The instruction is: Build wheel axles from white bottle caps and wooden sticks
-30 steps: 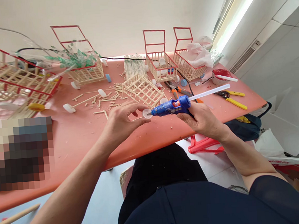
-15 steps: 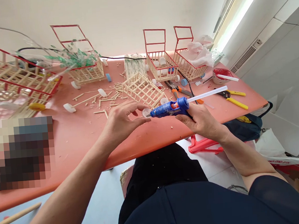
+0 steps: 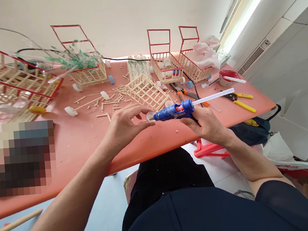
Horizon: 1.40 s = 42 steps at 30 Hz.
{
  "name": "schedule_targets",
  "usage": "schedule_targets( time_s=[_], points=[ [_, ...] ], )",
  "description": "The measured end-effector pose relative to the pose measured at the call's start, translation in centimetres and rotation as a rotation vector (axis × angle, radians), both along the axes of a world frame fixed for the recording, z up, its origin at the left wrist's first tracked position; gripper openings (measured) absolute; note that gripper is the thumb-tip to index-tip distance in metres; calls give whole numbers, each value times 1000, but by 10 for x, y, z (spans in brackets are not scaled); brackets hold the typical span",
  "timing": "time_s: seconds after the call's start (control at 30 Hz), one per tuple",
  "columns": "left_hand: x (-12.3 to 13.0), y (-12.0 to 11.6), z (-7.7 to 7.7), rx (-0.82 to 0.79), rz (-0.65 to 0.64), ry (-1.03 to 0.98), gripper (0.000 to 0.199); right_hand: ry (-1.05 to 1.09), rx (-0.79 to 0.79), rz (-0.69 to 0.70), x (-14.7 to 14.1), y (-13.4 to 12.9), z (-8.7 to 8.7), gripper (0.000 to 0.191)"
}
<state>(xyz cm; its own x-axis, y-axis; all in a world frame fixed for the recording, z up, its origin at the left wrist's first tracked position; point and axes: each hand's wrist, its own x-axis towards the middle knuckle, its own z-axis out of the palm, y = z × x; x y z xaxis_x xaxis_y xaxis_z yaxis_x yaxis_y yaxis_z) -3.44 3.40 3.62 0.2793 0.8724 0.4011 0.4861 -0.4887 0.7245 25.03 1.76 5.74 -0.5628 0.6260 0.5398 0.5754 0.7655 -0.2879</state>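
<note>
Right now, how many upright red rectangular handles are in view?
3. One handle stands behind green leafy sprigs; one on the wooden-stick basket of round white caps; one on the basket right of it. Others may be cut off far left.

Blue glue gun [image 3: 172, 112] at a small white cap [image 3: 149, 115]

The left hand [image 3: 124, 122] pinches the white cap between finger and thumb. The right hand [image 3: 209, 124] holds the blue glue gun with its tip at the cap. A long, see-through stick [image 3: 213, 96] pokes out of the back. Behind, a stick basket [image 3: 149, 93] lies tilted on the pinkish-orange tabletop [image 3: 89, 138]. Yellow-handled pliers [image 3: 244, 106] lie off to the right.
</note>
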Motion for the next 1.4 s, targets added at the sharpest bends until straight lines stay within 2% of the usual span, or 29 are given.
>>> schedule_targets(
  time_s=[0.33,0.6,0.87,1.07,1.4],
  points=[
    [0,-1,0,2,-16,-12,21,22,-18,-20,3,1,0,28],
    [-2,1,-1,-4,-5,-14,27,38,6,-1,1,-1,-1,29],
    [1,-1,2,-19,0,3,26,37,-17,22,1,0,-2,25],
    [3,-2,5,-39,16,16,23,10,-19,-7,2,1,-4,29],
    [4,-3,5,-33,20,11,22,23,33,-1,1,0,-4,27]
  ],
)
